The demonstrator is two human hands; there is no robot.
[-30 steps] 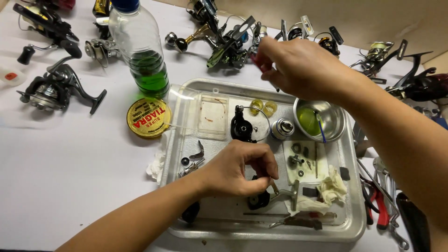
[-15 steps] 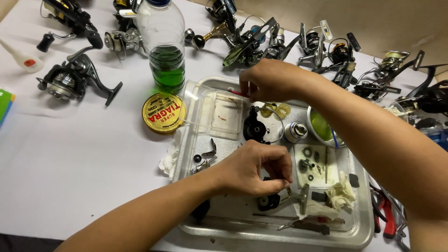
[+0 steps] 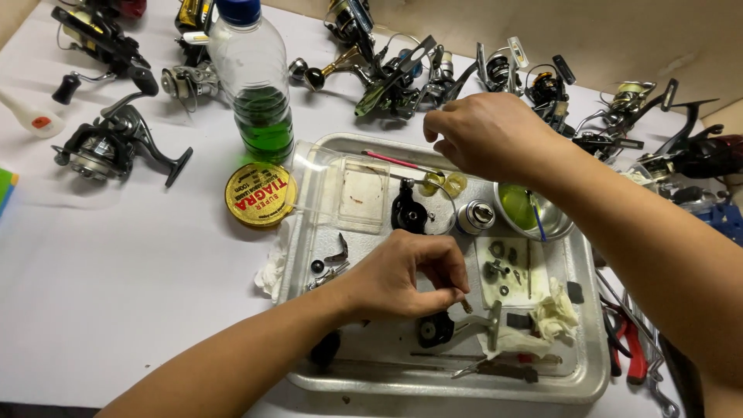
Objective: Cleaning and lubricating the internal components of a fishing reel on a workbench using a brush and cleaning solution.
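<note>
My left hand [image 3: 402, 279] hovers over the middle of a metal tray [image 3: 441, 391]. Its fingertips pinch a small metal pin [image 3: 466, 306] just above a black reel part [image 3: 435, 330]. My right hand [image 3: 487, 135] reaches over the tray's far edge. It holds a thin pink-handled tool [image 3: 395, 162], which points left above a clear plastic lid [image 3: 348, 193]. Below that hand lie a black reel body [image 3: 410, 209], a small metal cylinder [image 3: 474, 217] and a metal bowl of green liquid [image 3: 534, 213]. A paper sheet [image 3: 507, 271] carries several tiny parts.
A bottle of green liquid [image 3: 255, 85] and a yellow line spool [image 3: 261, 195] stand left of the tray. Several fishing reels [image 3: 108, 143] line the back and left of the white table. Red-handled pliers [image 3: 631, 348] lie right of the tray, crumpled tissue [image 3: 553, 313] inside it.
My right hand came down and left from the reels at the back to the tray's far edge with the pink tool. My left hand stayed in place, still pinching.
</note>
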